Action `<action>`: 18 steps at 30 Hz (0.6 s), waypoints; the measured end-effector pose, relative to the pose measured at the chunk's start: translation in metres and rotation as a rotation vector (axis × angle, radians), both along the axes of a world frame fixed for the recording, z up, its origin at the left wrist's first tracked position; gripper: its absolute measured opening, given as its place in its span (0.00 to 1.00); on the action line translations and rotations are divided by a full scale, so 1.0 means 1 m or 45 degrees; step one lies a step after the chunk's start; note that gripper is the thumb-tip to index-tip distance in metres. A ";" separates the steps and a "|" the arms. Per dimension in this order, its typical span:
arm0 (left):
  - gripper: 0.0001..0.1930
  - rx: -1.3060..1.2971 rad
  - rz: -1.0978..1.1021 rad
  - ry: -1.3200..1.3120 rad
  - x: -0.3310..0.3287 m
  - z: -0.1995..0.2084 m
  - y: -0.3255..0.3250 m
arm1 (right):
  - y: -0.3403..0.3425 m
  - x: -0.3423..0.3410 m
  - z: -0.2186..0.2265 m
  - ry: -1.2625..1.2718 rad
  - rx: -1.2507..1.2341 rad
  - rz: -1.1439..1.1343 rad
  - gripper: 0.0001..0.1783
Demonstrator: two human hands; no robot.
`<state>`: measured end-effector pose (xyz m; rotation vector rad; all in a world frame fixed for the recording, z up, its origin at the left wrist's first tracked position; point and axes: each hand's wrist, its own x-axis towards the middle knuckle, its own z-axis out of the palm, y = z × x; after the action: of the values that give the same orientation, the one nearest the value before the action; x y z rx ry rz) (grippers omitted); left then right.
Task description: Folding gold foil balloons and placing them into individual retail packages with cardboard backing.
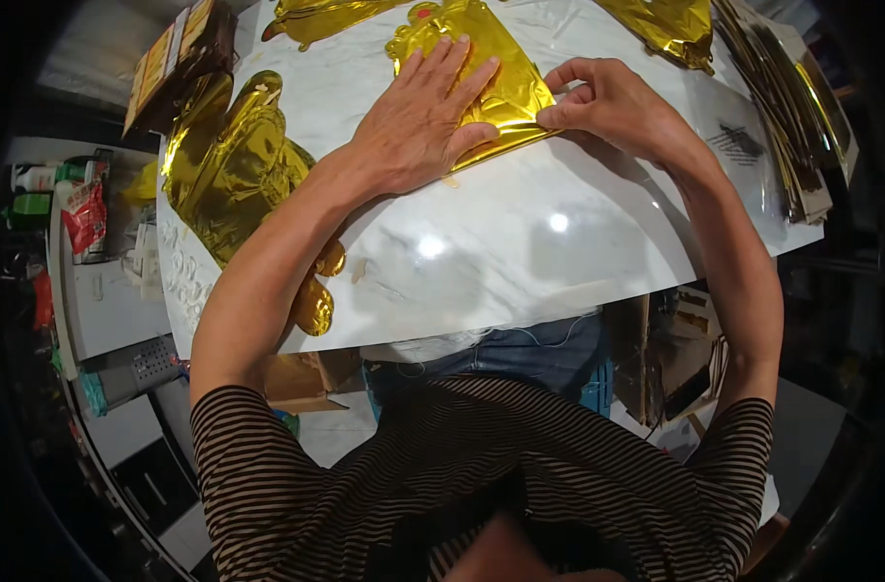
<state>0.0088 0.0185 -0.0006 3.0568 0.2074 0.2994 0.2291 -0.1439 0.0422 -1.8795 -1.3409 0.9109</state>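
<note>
A flat gold foil balloon, uninflated, lies on the white marbled table with its near edge folded into a crease. My left hand rests flat on it, fingers spread over the foil and thumb along the fold. At the fold's right end, my right hand pinches the foil corner between thumb and fingers. A small red spot shows at the balloon's far end. Left of my left forearm lies another gold foil balloon, its rounded lobes partly covered by the arm.
More gold foil lies at the far right and far left. A stack of flat packages and a clear plastic bag sit at the right edge. A box stands far left. The curved table edge runs before my lap.
</note>
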 end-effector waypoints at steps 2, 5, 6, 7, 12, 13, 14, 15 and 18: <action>0.36 0.018 -0.009 -0.002 0.003 0.000 0.000 | -0.006 -0.001 -0.001 0.045 -0.022 -0.055 0.26; 0.35 0.053 -0.015 0.011 0.004 0.004 -0.001 | -0.008 -0.009 0.004 0.038 -0.040 -0.138 0.24; 0.35 0.068 -0.020 0.017 0.005 0.006 -0.002 | -0.009 -0.010 0.006 -0.022 -0.039 -0.173 0.23; 0.35 0.072 -0.026 0.015 0.004 0.006 -0.003 | -0.010 -0.012 0.005 -0.023 -0.036 -0.180 0.23; 0.36 0.003 -0.017 0.043 0.002 0.004 -0.002 | -0.010 -0.008 -0.004 -0.072 0.008 -0.137 0.18; 0.37 -0.015 -0.002 0.055 0.002 0.004 -0.002 | -0.010 -0.007 -0.003 -0.058 -0.040 -0.106 0.16; 0.37 -0.008 -0.014 0.057 0.002 0.005 -0.002 | -0.013 -0.006 -0.003 -0.056 -0.034 -0.118 0.16; 0.37 -0.020 -0.006 0.050 0.002 0.005 -0.002 | -0.015 -0.003 -0.004 -0.148 0.146 -0.081 0.13; 0.38 -0.026 -0.012 0.044 0.004 0.006 -0.002 | -0.023 0.017 -0.017 -0.527 0.402 0.115 0.18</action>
<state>0.0128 0.0166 0.0059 3.0434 0.1960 0.2431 0.2464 -0.1666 0.0249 -1.8258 -1.7106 0.3268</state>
